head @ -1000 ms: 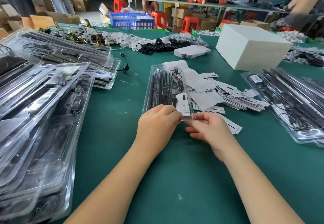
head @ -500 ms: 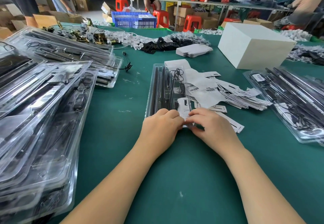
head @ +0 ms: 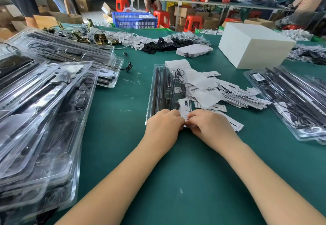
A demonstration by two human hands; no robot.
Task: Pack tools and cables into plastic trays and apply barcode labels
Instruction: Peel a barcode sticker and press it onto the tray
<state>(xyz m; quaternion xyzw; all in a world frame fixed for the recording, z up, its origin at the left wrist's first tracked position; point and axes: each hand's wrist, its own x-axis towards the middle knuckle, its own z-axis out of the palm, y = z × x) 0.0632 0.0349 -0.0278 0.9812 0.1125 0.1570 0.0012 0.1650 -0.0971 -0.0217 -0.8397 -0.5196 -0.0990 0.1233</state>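
Clear plastic is what we have under both hands: one long tray [head: 158, 90] lying lengthwise away from us on the green desk [head: 176, 163]. Our left hand [head: 163, 125] sits knuckles-up over the tray's near end, fingers curled down onto its edge in a closed grip. Our right hand [head: 210, 125] meets it fingertip to fingertip, its grip pinching a white label [head: 185, 107] at the tray's near right corner. Dark rods and a coiled cable [head: 179, 75] lie inside the tray, beyond our knuckles. Just right of the tray we see one loose heap of barcode labels [head: 234, 96]. One white box [head: 254, 45] stands farther back on the right. Stacks of filled trays lie on either side: two on the left [head: 44, 119], one on the right [head: 291, 101].
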